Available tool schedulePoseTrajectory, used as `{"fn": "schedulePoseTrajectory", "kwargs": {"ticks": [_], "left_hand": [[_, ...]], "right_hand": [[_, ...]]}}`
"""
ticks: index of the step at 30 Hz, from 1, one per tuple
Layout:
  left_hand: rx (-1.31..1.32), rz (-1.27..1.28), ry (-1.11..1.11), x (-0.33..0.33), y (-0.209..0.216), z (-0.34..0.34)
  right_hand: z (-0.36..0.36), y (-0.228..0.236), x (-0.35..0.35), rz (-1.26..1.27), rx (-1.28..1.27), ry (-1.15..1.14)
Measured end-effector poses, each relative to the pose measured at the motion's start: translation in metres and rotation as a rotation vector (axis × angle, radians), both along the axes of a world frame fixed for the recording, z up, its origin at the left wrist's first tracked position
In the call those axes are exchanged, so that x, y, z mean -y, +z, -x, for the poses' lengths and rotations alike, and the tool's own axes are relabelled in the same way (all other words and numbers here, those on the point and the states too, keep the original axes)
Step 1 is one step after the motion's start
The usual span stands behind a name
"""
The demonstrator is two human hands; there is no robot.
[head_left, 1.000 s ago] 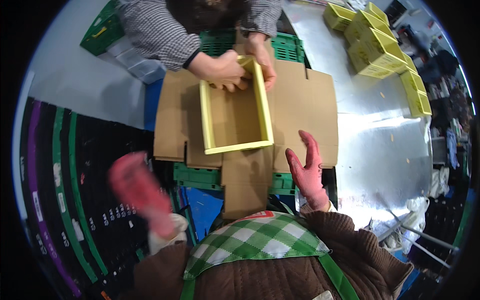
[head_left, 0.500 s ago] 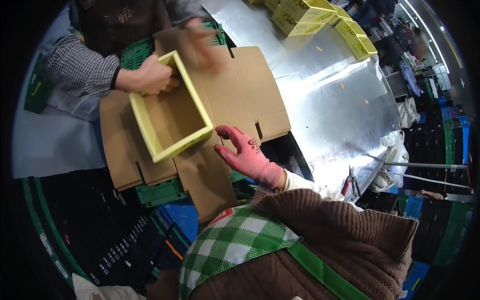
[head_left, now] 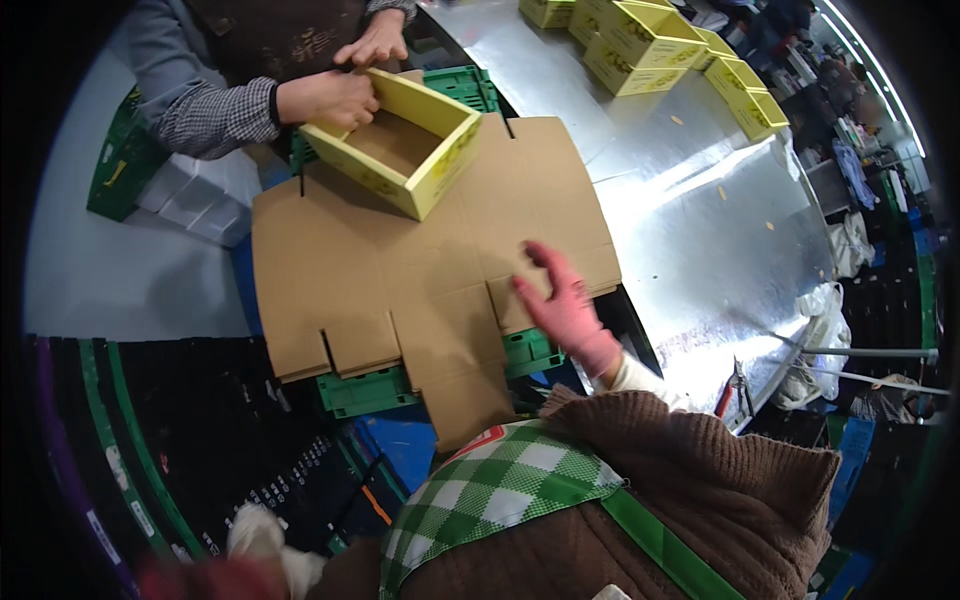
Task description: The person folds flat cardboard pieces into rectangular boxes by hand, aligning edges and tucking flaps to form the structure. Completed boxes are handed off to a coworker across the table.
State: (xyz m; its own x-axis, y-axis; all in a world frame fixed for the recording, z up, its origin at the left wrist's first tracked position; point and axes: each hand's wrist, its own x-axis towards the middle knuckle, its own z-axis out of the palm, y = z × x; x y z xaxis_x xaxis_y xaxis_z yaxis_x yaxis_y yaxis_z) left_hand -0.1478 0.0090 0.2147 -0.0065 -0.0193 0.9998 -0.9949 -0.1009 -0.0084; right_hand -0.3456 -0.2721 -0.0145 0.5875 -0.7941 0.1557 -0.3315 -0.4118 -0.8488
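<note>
My right hand (head_left: 568,308), in a pink glove, hovers above the right part of flat brown cardboard blanks (head_left: 430,262). Its thumb and fingers are apart and nothing is in them. At the lower left rim my left hand (head_left: 205,578) shows as a reddish blur below a pale cuff; its fingers are smeared. Across from me, another person's two hands (head_left: 345,95) are at a yellow open-topped cardboard box (head_left: 448,165). One grips its far left wall and the other is just beyond. The box sits tilted over the blanks' far end.
Green crates (head_left: 372,393) support the blanks. On the right, a metal table (head_left: 690,215) carries several yellow boxes (head_left: 640,45) at its far end and red-handled pliers (head_left: 735,392) near its edge. White plastic bags (head_left: 822,335) hang beyond. Dark crates (head_left: 190,430) stand at the lower left.
The other person has drawn the yellow box away from me, turning it, and brought both hands to it. My right hand is now farther from the box. My left hand has entered at the lower left.
</note>
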Motion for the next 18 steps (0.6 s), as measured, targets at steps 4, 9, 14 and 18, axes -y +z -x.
{"fn": "schedulePoseTrajectory", "kwargs": {"ticks": [4,9,14,18], "left_hand": [[-1.25,-0.281,-0.003,0.03,-0.132,-0.073],[-1.234,-0.922,0.59,0.011,-0.291,-0.141],[-1.296,-1.142,0.594,0.025,-0.245,-0.139],[-1.385,-1.163,0.595,0.028,-0.225,-0.147]], "right_hand": [[0.026,-0.018,0.066,0.242,-0.251,-0.371],[0.059,-0.059,0.119,-0.124,-0.635,-0.387],[0.065,-0.057,0.123,-0.445,-0.439,-0.158],[0.048,-0.03,0.113,-0.412,-0.535,-0.214]]}}
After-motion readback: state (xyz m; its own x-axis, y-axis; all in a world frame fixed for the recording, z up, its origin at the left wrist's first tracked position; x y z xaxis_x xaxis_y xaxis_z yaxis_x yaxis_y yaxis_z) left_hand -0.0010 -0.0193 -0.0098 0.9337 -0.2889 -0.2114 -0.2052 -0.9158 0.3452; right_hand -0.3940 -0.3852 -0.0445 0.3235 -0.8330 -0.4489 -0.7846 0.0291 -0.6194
